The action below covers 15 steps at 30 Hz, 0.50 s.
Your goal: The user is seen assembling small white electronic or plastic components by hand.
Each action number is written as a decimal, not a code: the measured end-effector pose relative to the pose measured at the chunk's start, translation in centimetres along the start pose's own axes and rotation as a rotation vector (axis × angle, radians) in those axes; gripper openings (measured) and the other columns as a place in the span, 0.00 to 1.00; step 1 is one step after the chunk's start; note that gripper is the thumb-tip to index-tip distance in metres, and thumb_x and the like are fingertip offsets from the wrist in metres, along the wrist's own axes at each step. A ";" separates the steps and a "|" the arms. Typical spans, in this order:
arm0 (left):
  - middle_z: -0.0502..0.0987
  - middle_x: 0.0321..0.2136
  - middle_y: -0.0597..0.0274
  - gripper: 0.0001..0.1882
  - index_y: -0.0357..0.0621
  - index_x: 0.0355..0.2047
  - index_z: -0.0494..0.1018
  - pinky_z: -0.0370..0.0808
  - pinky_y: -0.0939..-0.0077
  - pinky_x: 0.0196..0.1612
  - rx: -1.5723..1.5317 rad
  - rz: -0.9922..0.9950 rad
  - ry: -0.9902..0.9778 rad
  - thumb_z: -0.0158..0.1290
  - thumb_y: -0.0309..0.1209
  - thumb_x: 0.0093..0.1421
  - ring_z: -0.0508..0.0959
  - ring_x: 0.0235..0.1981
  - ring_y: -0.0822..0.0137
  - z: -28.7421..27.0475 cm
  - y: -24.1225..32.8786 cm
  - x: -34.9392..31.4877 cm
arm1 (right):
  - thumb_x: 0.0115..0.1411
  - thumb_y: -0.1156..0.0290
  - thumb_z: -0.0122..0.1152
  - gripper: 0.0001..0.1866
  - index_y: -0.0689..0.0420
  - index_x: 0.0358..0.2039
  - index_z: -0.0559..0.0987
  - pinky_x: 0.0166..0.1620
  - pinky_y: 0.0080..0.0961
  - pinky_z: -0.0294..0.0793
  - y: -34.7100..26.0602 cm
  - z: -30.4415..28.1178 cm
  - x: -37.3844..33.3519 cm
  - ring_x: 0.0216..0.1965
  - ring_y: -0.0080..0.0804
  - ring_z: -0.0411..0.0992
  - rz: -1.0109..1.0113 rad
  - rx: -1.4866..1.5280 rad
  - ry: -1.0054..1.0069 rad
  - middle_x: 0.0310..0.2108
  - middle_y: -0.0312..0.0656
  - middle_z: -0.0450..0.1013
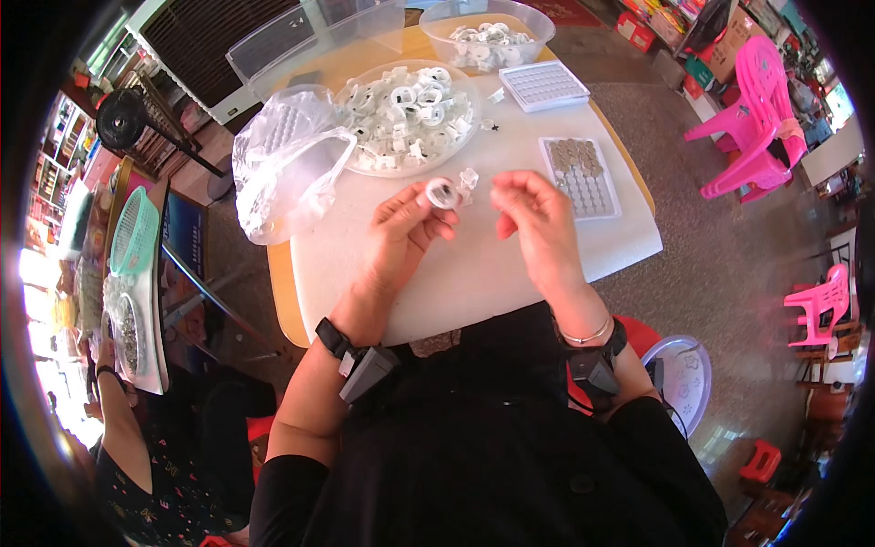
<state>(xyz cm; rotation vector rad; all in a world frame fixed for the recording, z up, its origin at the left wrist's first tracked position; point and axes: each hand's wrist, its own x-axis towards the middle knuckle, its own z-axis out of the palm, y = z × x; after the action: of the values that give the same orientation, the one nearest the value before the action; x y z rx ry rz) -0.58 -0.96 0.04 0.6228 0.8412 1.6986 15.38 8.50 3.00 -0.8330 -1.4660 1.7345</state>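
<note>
My left hand (401, 228) pinches a small white plastic ring-shaped piece (444, 192) with a dark centre above the table. A little clear plastic bit (468, 178) stands out at its upper right, apparently joined to it. Just to the right is my right hand (540, 223), its thumb and fingers drawn together; whatever may be between them is too small to make out. Beyond the right hand lies a white tray (597, 215) with small round metallic discs in its far rows. A shallow clear bowl (476, 118) heaped with similar white pieces stands beyond my left hand.
A crumpled clear plastic bag (273, 182) lies at the table's left. At the far side are another clear tub (550, 35) of white parts and a second white tray (574, 98). Pink chairs (752, 118) stand on the right; another person's arm (118, 419) shows at lower left.
</note>
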 end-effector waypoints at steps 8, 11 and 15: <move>0.76 0.39 0.53 0.14 0.30 0.48 0.67 0.75 0.78 0.35 -0.071 0.104 0.102 0.43 0.27 0.65 0.77 0.34 0.69 -1.1 -0.1 0.7 | 0.51 0.76 0.58 0.04 0.58 0.29 0.78 0.32 0.32 0.72 3.1 -0.4 3.0 0.29 0.39 0.72 -0.561 -0.904 0.037 0.27 0.43 0.72; 0.76 0.38 0.54 0.14 0.30 0.48 0.67 0.75 0.78 0.35 -0.070 0.092 0.090 0.44 0.26 0.64 0.77 0.33 0.69 -1.0 -0.2 0.5 | 0.50 0.74 0.59 0.03 0.57 0.28 0.79 0.35 0.35 0.72 3.4 1.1 3.3 0.34 0.39 0.72 -0.644 -0.977 0.004 0.28 0.41 0.71; 0.76 0.38 0.54 0.14 0.30 0.48 0.67 0.75 0.78 0.34 -0.064 0.079 0.068 0.44 0.26 0.64 0.77 0.32 0.68 -1.3 -0.3 0.5 | 0.50 0.73 0.60 0.03 0.57 0.27 0.79 0.37 0.34 0.72 3.4 1.7 3.6 0.37 0.39 0.72 -0.633 -1.115 -0.108 0.29 0.40 0.72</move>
<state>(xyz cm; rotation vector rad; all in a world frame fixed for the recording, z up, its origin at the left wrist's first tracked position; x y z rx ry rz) -1.51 -0.74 -1.01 0.5635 0.8154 1.8195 11.69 10.24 -0.22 -0.6429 -2.4473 0.4114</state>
